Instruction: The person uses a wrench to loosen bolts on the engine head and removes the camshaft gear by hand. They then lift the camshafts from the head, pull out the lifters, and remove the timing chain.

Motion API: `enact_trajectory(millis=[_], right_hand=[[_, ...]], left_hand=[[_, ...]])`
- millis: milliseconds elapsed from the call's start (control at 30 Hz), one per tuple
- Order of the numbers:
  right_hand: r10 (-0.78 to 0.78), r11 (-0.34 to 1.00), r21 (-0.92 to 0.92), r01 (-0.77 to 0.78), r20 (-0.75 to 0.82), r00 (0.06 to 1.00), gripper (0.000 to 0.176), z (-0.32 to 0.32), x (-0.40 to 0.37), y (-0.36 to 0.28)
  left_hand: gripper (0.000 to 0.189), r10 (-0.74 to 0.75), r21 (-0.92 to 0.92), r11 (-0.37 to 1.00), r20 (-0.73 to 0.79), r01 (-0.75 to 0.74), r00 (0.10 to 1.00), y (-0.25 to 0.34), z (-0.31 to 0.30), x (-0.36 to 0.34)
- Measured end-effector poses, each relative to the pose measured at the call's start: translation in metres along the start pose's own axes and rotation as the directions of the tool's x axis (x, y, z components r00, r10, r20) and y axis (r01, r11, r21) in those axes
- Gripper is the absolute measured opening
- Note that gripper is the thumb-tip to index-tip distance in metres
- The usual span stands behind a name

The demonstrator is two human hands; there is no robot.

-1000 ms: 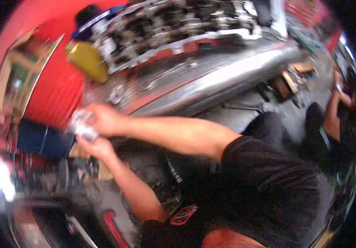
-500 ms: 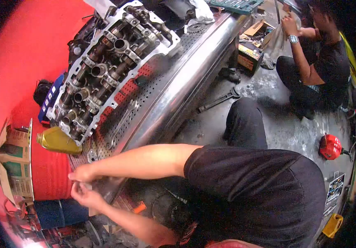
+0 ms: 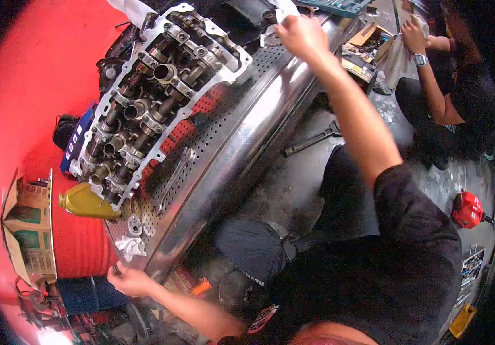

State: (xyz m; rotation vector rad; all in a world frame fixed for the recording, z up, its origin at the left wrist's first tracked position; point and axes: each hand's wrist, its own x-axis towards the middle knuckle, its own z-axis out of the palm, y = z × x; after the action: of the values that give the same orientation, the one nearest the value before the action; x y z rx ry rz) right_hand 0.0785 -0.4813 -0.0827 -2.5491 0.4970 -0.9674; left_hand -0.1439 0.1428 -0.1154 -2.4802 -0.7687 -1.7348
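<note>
My left hand is closed in a pinch around a small dark piece, beside the bench's lower end. My right hand reaches to the bench's upper end with curled fingers, next to a white cloth; what it holds is hidden. Between them a cylinder head lies on the perforated metal bench. Wrenches lie along its side. A crumpled white wipe and a small metal part sit near my left hand, below a gold bottle.
A red drum and an open cardboard box stand at the left. A co-worker crouches at the upper right. On the floor are a large wrench, a black stool and a red round object.
My right hand has moved away from my left hand, up and right to the bench's far end. The white wipe now shows on the bench. My left hand stays low, holding a small dark piece.
</note>
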Motion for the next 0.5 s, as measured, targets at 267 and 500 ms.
enact_trajectory(millis=[267,500], right_hand=[[0.181,0.948,-0.309,-0.073,0.338,0.923,0.068,0.022,0.028,-0.004],[0.242,0.968,0.023,-0.252,0.206,0.948,0.064,0.053,0.037,0.010]], left_hand=[[0.033,-0.086,-0.202,0.978,-0.208,0.043,0.974,0.044,-0.015,-0.018],[0.033,-0.195,-0.364,0.928,-0.283,0.083,0.939,0.008,-0.045,0.007]])
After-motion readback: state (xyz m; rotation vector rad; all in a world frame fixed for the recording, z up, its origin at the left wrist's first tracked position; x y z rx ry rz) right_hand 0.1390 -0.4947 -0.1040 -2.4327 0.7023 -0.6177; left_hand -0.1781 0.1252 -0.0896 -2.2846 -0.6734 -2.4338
